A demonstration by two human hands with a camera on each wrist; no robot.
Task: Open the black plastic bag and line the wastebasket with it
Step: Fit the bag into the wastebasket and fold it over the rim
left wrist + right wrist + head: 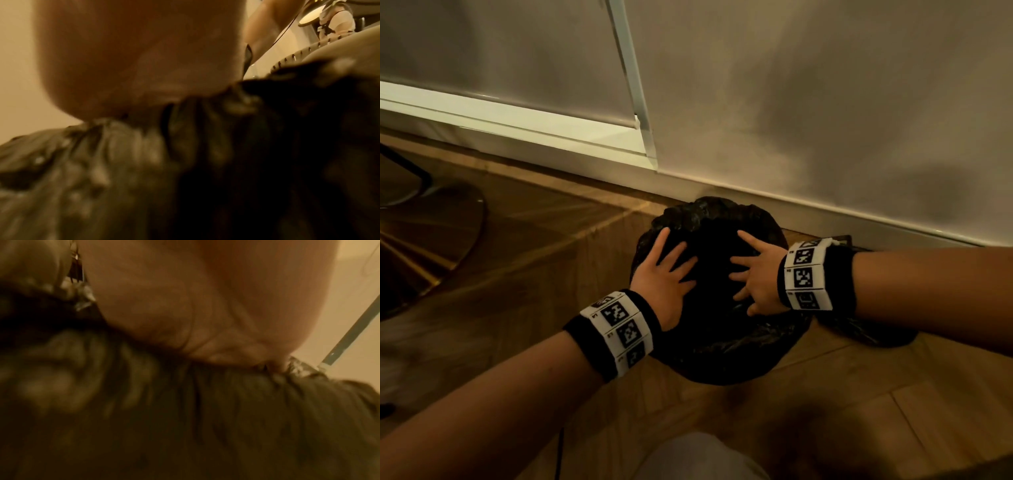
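The black plastic bag (726, 346) is draped over the round wastebasket on the wooden floor by the wall, and the basket itself is hidden under it. My left hand (666, 270) lies flat on the bag's left side with its fingers spread over the dark middle. My right hand (751, 274) lies flat on the right side, fingers spread toward the left hand. In the left wrist view the palm (133, 56) presses on crinkled black plastic (123, 162). The right wrist view shows the same: palm (205, 296) on bag (205, 418).
A pale wall with a skirting board (825, 205) runs just behind the basket. A round brass base with a dark leg (431, 222) stands on the floor at the left. A dark lump of bag plastic (876, 332) lies under my right forearm.
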